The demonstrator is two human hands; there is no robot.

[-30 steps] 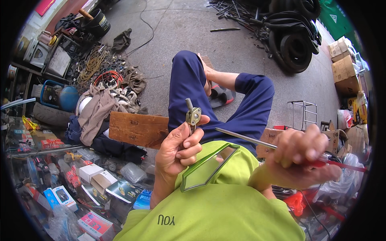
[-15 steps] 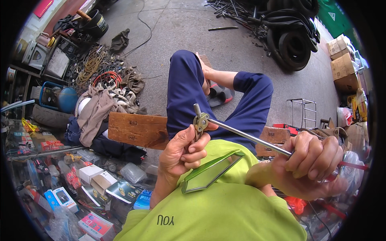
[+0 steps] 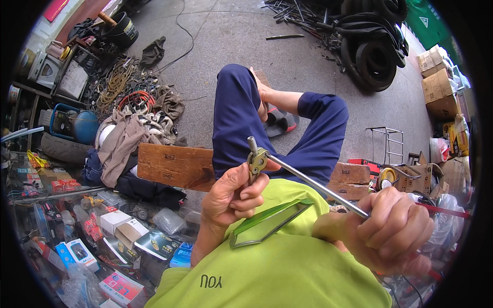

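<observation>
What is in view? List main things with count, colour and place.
metal fitting: one, brassy, in left hand
metal rod: one, silver, in right hand
framed pane: one, green-rimmed, lower centre
wooden bench: apparently one, brown, either side of centre
bucket: one, black, upper left
tyres: several, black, upper right
cardboard boxes: several, brown, right edge
clothes: one heap, beige and dark, left
packages: many, mixed colours, lower left
shirt: one, lime green, bottom centre
trousers: one pair, navy, centre
left hand: one, bare, centre
right hand: one, bare, lower right

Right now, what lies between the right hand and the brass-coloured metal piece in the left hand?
In the head view, a slim metal shaft spans the stretch, running from the right hand to the metal piece.
</observation>
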